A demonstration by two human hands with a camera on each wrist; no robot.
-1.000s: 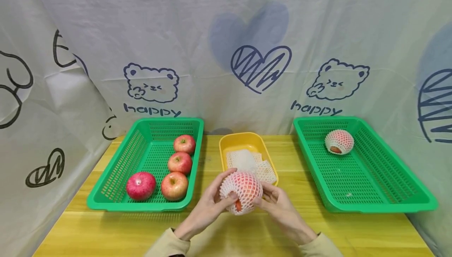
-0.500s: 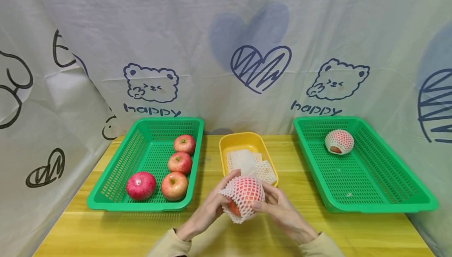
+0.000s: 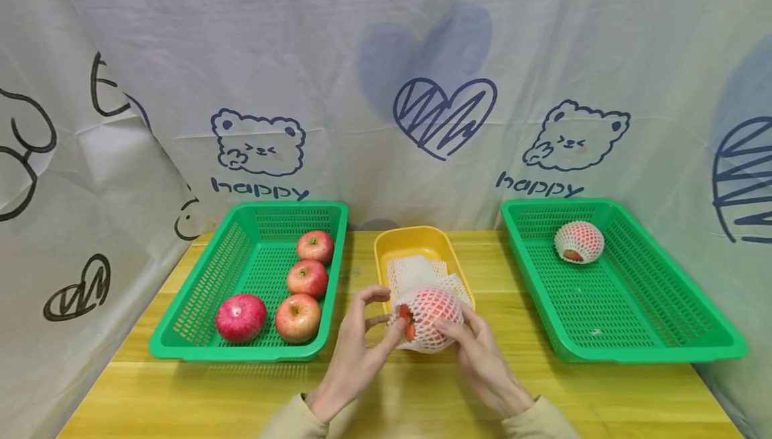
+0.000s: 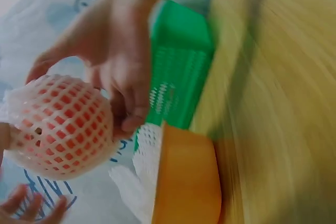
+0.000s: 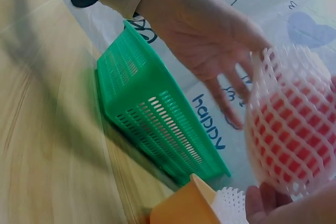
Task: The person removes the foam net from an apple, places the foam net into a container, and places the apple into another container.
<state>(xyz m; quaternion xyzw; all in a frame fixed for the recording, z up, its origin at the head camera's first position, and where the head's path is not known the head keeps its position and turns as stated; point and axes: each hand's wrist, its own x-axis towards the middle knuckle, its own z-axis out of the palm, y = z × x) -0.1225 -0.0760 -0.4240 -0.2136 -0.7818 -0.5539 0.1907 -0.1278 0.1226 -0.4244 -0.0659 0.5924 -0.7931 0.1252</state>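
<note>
Relative to the frame taken half a second earlier, the netted apple (image 3: 437, 318) has shifted slightly up and to the right, its net opening has turned from the lower left toward the left, and the fingers of the left hand (image 3: 356, 355) have spread away from it. The netted apple is located at the lower centre of the head view, raised clear of the wooden table (image 3: 422, 415) and overlapping the near end of the yellow tray (image 3: 379, 261). The right hand (image 3: 490, 365) grasps the netted apple from the right, thumb on its near face. The left hand is not clenched; its thumb touches the net at the opening, and its remaining fingers are apart from the fruit. The yellow tray contains white foam nets (image 3: 413, 270). The left green basket (image 3: 235, 354), at the lower left, contains three apples (image 3: 307, 279) along its right side and one darker red fruit (image 3: 241, 318). The right green basket (image 3: 621, 311), at the lower right, contains a second netted apple (image 3: 584, 241) near its far end.
</note>
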